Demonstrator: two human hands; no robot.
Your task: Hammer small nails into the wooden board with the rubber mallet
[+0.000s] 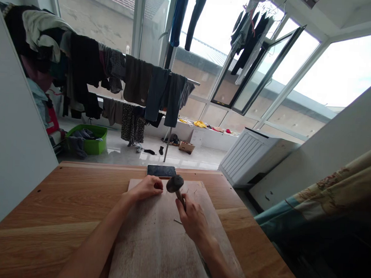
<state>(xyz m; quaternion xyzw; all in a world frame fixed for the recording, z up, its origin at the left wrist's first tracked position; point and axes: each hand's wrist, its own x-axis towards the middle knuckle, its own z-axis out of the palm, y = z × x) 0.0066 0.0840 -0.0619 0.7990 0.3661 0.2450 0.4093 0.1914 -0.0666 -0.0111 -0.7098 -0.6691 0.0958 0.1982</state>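
My right hand is wrapped round the handle of a hammer, whose dark, rounded head is raised over the far part of a worn wooden board. Left of the hammer head, my left hand has its fingers curled together at the board's far edge; anything pinched in them is too small to make out. A few thin nails stand up from the board beyond my right hand. One loose nail lies flat just left of that hand. A long, dark object shows partly under my right forearm.
Under the board is a wood-grain table. A dark phone or tablet lies at its far edge. Beyond stand a laundry rack with hanging clothes, a green basket and a white ribbed appliance. A curtain hangs at right.
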